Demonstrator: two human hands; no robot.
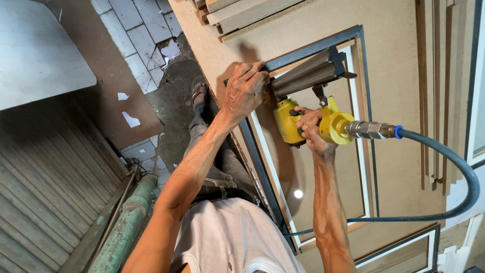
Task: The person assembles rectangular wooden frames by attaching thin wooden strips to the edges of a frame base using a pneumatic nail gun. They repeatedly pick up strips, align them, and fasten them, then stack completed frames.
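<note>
My right hand (309, 129) grips the handle of a yellow pneumatic nail gun (303, 108), whose dark metal magazine (310, 73) points up toward the far side of the frame. My left hand (244, 90) presses down on the upper-left corner of a dark-edged rectangular picture frame (367, 91) lying on a brown board, right beside the gun's nose. A blue air hose (454, 162) runs from the gun's metal coupling (371, 130) and loops down to the right.
A brown worktop board (394, 50) carries the frame. Stacked wooden mouldings (242, 12) lie at the top, more strips (434, 101) at the right. Another frame (404, 250) sits lower right. Below left are a tiled floor (136, 45), corrugated sheet (45, 167) and green pipe (126, 222).
</note>
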